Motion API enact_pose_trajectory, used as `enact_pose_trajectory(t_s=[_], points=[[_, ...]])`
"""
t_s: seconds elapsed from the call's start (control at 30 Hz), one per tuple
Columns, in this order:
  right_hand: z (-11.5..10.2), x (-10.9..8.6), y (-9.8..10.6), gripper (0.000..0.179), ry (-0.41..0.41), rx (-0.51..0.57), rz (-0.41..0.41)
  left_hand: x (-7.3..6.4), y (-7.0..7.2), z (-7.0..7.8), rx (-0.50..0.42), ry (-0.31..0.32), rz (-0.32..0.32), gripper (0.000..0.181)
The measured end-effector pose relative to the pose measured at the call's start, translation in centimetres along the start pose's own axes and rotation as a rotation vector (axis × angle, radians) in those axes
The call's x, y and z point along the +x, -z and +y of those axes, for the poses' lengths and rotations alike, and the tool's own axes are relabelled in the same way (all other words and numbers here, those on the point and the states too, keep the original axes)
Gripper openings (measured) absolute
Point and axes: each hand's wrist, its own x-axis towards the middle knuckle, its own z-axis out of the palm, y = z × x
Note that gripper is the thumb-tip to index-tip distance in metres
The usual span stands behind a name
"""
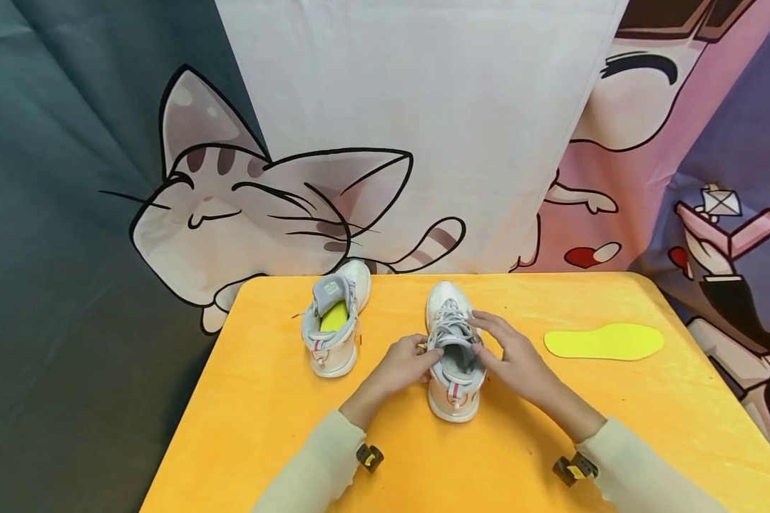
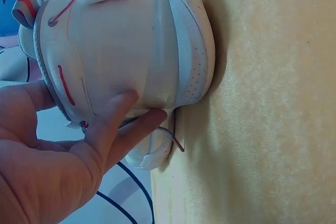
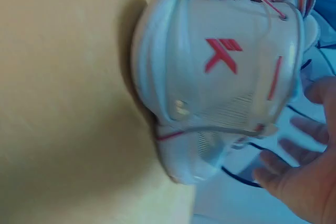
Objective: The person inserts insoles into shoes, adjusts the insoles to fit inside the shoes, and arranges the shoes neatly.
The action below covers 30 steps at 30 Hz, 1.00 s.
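Note:
A white, laced sneaker stands upright on the table, toe pointing away and heel toward me. Its collar gapes, showing a grey lining with no yellow visible inside. My left hand grips the left side of the collar, thumb at the rim and fingers against the outer wall. On the other side, my right hand has its fingers loosely spread by the laces and its thumb near the collar. In the right wrist view, those fingers stand apart from the shoe's side, which bears a red logo.
A matching sneaker stands to the left, a yellow-green insole visible inside. Another bright yellow insole lies flat at the right. The orange table ends at a printed cartoon curtain.

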Motion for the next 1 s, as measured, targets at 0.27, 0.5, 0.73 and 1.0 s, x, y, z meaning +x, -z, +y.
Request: enact_pose_trajectory(t_s=[0.27, 0.5, 0.73, 1.0], points=[[-1.1, 1.1, 0.3, 0.034, 0.335, -0.253, 0.026, -0.7, -0.1, 0.2, 0.098, 0.001, -0.004, 0.066], [-1.0, 2.6, 0.6, 0.035, 0.495, -0.445, -0.039, -1.2, -1.1, 0.7, 0.091, -0.054, -0.055, 0.069], [-1.5, 4.7, 1.7, 0.031, 0.492, -0.444, -0.049, -1.0, -1.4, 0.9, 0.071, -0.059, -0.041, 0.068], [-1.1, 7.8, 2.6, 0.025, 0.412, -0.404, -0.105, -0.8, -1.6, 1.5, 0.086, -0.006, -0.039, 0.077]])
